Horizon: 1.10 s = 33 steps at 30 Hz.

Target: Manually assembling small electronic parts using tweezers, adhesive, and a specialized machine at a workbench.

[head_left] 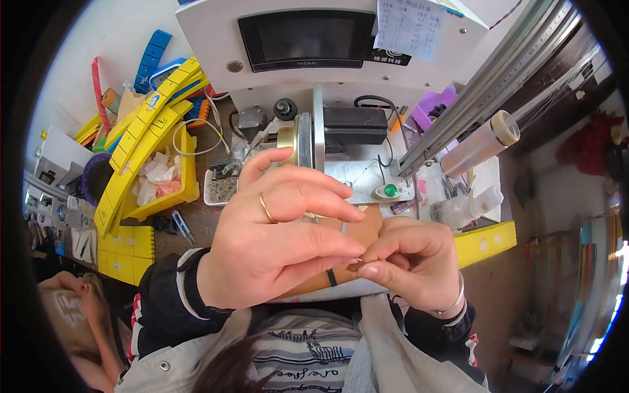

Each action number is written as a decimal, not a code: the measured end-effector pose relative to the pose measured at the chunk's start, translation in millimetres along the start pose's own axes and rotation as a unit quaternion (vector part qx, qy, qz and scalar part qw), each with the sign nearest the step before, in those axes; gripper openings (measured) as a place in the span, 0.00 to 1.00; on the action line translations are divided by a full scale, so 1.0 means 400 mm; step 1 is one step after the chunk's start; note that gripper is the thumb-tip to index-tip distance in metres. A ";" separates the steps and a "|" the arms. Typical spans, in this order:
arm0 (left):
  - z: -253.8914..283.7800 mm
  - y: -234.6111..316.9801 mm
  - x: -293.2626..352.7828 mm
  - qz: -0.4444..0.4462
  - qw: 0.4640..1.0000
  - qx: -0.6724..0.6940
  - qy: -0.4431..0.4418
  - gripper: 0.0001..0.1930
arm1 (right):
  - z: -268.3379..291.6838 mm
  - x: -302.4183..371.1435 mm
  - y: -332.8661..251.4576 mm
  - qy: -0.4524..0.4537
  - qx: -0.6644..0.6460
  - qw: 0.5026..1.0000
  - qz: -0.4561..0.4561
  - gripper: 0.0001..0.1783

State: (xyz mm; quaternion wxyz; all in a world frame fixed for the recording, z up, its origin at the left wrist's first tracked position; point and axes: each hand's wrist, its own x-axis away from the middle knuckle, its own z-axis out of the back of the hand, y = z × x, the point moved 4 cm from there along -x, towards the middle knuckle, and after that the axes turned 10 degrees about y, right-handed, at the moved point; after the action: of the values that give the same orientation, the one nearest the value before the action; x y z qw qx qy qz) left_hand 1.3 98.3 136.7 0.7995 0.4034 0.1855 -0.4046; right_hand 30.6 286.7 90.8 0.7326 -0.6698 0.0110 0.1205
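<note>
- A thin wire (359, 261) was pinched between the fingertips of the left hand (275, 236) and right hand (409, 259), held close for fine handling
- The winding machine (327, 131) was set just behind

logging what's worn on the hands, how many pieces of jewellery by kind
Thin gold ring on the left hand: 1
Silver bangle bracelet on the right hand wrist: 1
Total: 2
</note>
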 end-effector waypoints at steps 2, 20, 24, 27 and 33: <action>-0.011 0.002 -0.001 0.012 1.000 0.014 0.000 0.08 | 0.005 0.011 -0.007 -0.007 0.010 1.000 0.014 0.04; 0.103 -0.030 0.072 0.021 0.968 -0.060 0.241 0.04 | 0.196 0.015 0.120 0.331 0.333 0.865 0.179 0.25; 0.111 -0.041 0.083 0.027 0.960 -0.110 0.256 0.05 | 0.164 -0.039 0.110 0.256 0.384 0.862 0.208 0.21; 0.113 -0.026 0.089 0.018 0.960 -0.118 0.255 0.06 | 0.190 -0.040 0.122 0.276 0.428 0.844 0.169 0.18; 0.131 -0.022 0.104 0.015 0.961 -0.098 0.257 0.07 | 0.170 -0.028 0.002 0.267 0.375 0.857 0.234 0.15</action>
State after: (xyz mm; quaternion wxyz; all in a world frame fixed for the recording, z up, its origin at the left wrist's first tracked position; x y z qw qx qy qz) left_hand 17.8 32.9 138.2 0.7664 0.4163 0.4170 -0.2556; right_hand 9.6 352.0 99.1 0.8475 -0.3288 0.4065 0.0917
